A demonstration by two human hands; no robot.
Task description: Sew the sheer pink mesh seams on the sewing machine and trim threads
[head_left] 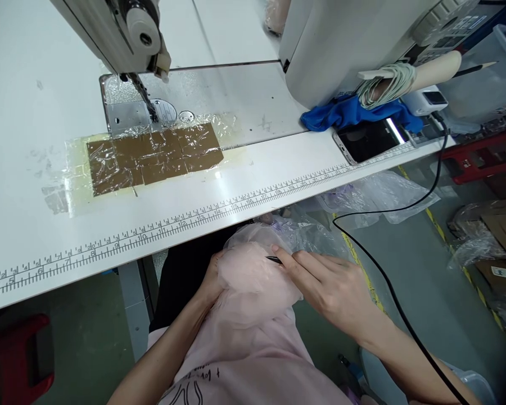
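A bunched piece of pale pink sheer fabric (253, 275) lies in my lap, below the table's front edge. My left hand (208, 281) is tucked under and behind it, its fingers mostly hidden by the cloth. My right hand (324, 284) rests on the fabric's right side, fingers pinched on a thin dark tool (274, 259) whose tip points left into the cloth. Neither hand touches the sewing machine (126, 34).
A white sewing table (34, 169) with a printed ruler (185, 222) along its edge carries brown tape patches (152, 157). A phone (369, 139), blue cloth (346, 112) and cord bundle (388, 84) lie at right. A black cable (388, 281) hangs beside me. Plastic bags (379, 194) and boxes (501, 225) fill the floor.
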